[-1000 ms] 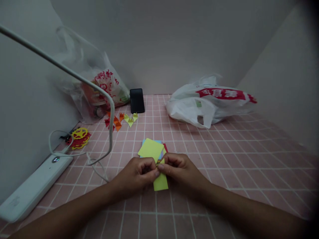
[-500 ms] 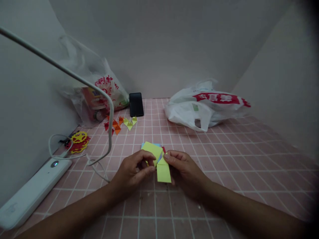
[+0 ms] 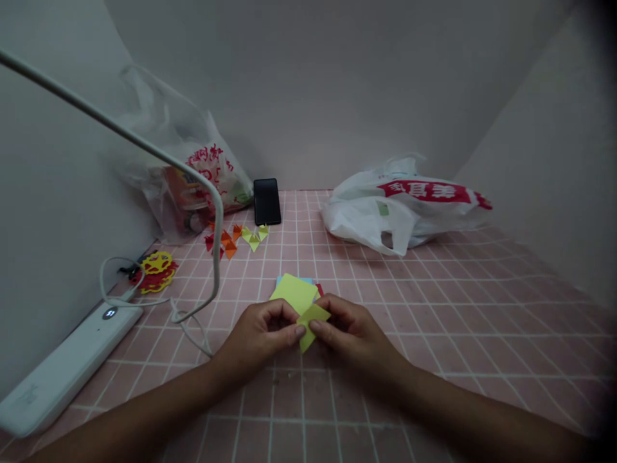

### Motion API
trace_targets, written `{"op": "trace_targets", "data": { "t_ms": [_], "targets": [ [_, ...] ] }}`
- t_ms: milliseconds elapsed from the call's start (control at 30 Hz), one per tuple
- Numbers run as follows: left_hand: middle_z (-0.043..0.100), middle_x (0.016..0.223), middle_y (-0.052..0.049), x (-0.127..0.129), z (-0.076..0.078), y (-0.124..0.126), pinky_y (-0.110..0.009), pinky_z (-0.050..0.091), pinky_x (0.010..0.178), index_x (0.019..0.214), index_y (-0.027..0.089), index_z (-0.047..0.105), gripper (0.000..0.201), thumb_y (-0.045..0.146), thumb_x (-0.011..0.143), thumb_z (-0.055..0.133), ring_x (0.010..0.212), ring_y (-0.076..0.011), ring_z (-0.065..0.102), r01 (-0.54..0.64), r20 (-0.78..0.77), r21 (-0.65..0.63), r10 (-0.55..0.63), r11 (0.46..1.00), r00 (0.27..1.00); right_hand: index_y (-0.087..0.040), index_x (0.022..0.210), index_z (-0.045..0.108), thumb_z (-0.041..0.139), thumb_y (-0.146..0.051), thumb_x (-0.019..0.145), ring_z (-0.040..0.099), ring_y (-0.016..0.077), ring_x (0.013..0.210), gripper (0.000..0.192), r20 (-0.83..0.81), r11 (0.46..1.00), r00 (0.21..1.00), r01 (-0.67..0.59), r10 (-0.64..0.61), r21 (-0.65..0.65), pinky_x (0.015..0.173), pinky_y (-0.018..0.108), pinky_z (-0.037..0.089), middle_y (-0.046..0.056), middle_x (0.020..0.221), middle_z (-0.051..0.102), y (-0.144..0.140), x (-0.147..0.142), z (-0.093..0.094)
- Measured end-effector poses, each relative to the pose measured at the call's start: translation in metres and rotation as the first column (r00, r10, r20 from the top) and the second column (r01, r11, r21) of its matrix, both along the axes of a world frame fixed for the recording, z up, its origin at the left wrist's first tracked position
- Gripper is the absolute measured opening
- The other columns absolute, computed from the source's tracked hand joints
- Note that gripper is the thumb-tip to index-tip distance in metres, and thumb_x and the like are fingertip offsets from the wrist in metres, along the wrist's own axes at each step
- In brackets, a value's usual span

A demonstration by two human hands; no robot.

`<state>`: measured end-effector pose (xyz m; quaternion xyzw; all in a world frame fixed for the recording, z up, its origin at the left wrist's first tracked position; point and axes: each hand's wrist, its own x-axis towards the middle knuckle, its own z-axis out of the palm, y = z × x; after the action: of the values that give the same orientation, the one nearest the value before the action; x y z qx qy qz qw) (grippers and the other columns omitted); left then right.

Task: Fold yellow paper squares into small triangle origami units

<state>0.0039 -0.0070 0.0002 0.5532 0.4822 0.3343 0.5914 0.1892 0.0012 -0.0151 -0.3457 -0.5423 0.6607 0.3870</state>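
Note:
Between my two hands is a small folded piece of yellow paper (image 3: 315, 315), tilted above the table. My left hand (image 3: 265, 331) pinches its left edge between thumb and fingers. On the other side my right hand (image 3: 349, 328) grips it, thumb on the near face and fingers behind. Just beyond the hands lies a stack of square paper sheets, a yellow sheet (image 3: 295, 290) on top. Edges of a blue sheet (image 3: 280, 281) and a red sheet (image 3: 320, 289) stick out from under it.
Small folded paper shapes (image 3: 229, 243), red, orange and yellow, lie toward the back left. Behind them are a phone (image 3: 267, 201) and a plastic bag (image 3: 222, 173); another bag (image 3: 366, 215) lies back right. A power bank (image 3: 72, 366) with a white cable (image 3: 218, 251) occupies the left.
The yellow piece has turned from hanging upright to a slant. My left hand, formerly beside it, now grips it too. The view has shifted slightly.

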Motion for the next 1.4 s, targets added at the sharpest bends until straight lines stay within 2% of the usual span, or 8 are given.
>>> {"op": "trace_targets", "data": {
  "t_ms": [133,333,600,767,900,1067,1300,1400],
  "targets": [
    [0.058,0.065,0.002,0.001,-0.004,-0.001,-0.023,0.036,0.058,0.073,0.015,0.060,0.022,0.036,0.075,0.067,0.059,-0.0111,0.050,0.007,0.035,-0.078,-0.005,0.997,0.999,-0.019,0.074,0.057,0.061,-0.031,0.083,0.045,0.0116,0.058,0.016,0.145,0.999,0.989,0.017,-0.022,0.032,0.051,0.023,0.035,-0.001,0.066,0.052,-0.001,-0.001,0.001],
    [0.057,0.063,0.003,0.000,-0.004,-0.002,-0.023,0.037,0.057,0.071,0.015,0.059,0.021,0.035,0.074,0.067,0.056,-0.0102,0.049,-0.011,0.082,-0.150,0.024,0.989,0.996,-0.020,0.087,0.062,0.058,-0.025,0.085,0.053,0.0140,0.066,0.006,0.246,0.976,0.966,0.022,-0.077,0.219,0.059,0.025,0.041,0.000,0.075,0.060,-0.003,0.002,0.001],
    [0.061,0.061,0.002,0.002,-0.004,-0.004,-0.022,0.039,0.056,0.071,0.014,0.061,0.018,0.030,0.076,0.067,0.054,-0.0089,0.052,-0.006,0.220,-0.202,0.051,0.979,0.974,-0.021,0.087,0.064,0.051,-0.014,0.085,0.050,0.0116,0.056,0.014,0.278,0.922,0.954,-0.008,-0.109,0.387,0.054,0.025,0.039,-0.002,0.066,0.059,-0.004,0.005,-0.001],
    [0.064,0.058,0.000,0.001,-0.011,-0.002,-0.022,0.041,0.055,0.073,0.015,0.062,0.017,0.031,0.078,0.067,0.052,-0.0099,0.056,0.020,0.300,-0.274,0.065,0.961,0.952,-0.022,0.090,0.065,0.049,-0.010,0.085,0.053,0.0113,0.058,0.021,0.237,0.869,0.963,-0.004,-0.130,0.495,0.055,0.025,0.040,0.000,0.074,0.065,-0.005,0.007,-0.003],
    [0.063,0.058,0.001,0.000,-0.009,-0.003,-0.022,0.041,0.055,0.074,0.015,0.060,0.018,0.031,0.077,0.066,0.052,-0.0098,0.056,0.028,0.291,-0.259,0.051,0.966,0.955,-0.022,0.089,0.064,0.049,-0.009,0.085,0.049,0.0101,0.054,0.020,0.229,0.895,0.965,0.015,-0.130,0.446,0.054,0.025,0.039,-0.002,0.068,0.060,-0.005,0.007,-0.002],
    [0.058,0.061,0.002,0.000,-0.002,-0.004,-0.022,0.039,0.054,0.072,0.014,0.058,0.018,0.031,0.075,0.066,0.054,-0.0093,0.052,0.005,0.122,-0.125,0.010,0.992,0.992,-0.020,0.084,0.060,0.057,-0.018,0.085,0.053,0.0124,0.062,0.004,0.270,0.928,0.958,-0.012,-0.097,0.373,0.057,0.025,0.041,-0.001,0.071,0.060,-0.005,0.005,0.001],
    [0.053,0.060,0.004,0.002,0.000,-0.005,-0.022,0.036,0.053,0.070,0.015,0.055,0.018,0.031,0.074,0.063,0.053,-0.0088,0.047,-0.008,0.062,-0.131,0.017,0.991,0.998,-0.019,0.084,0.058,0.054,-0.020,0.084,0.047,0.0108,0.055,0.004,0.211,0.983,0.976,0.011,-0.051,0.183,0.051,0.024,0.035,-0.003,0.065,0.053,-0.006,0.002,-0.003],
    [0.054,0.060,0.003,0.003,-0.001,-0.006,-0.022,0.036,0.052,0.070,0.015,0.055,0.020,0.033,0.074,0.063,0.052,-0.0087,0.048,-0.005,0.101,-0.158,0.022,0.987,0.995,-0.019,0.084,0.058,0.056,-0.019,0.083,0.046,0.0103,0.056,0.002,0.189,0.986,0.981,0.020,-0.051,0.164,0.052,0.023,0.035,-0.003,0.066,0.053,-0.006,0.003,-0.003]
  ]
}}
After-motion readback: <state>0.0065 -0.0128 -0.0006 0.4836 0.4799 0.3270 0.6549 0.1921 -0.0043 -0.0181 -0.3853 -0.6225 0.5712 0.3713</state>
